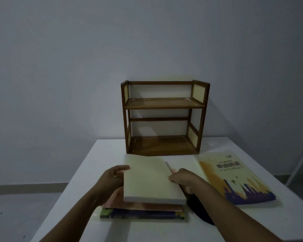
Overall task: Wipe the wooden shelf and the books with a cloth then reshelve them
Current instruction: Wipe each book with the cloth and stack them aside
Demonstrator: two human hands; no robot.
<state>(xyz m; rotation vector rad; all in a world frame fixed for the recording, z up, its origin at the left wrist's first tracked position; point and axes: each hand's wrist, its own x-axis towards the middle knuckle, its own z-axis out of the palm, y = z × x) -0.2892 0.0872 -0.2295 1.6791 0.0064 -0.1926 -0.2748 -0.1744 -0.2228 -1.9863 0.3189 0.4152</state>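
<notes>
A small two-tier wooden shelf [164,117] stands bare at the back of the white table [252,224]. In front of it I hold a cream-covered book [150,180] by both sides, tilted a little above a stack of two other books [142,211]. My left hand [113,179] grips its left edge and my right hand [185,180] its right edge. A yellow book with a city skyline [234,179] lies flat to the right. A dark cloth [199,212] lies under my right forearm, mostly hidden.
The table ends at its left edge near the stack, with the floor [24,206] below. A grey wall [94,67] stands directly behind the shelf. A thin white rod [301,161] leans at the far right.
</notes>
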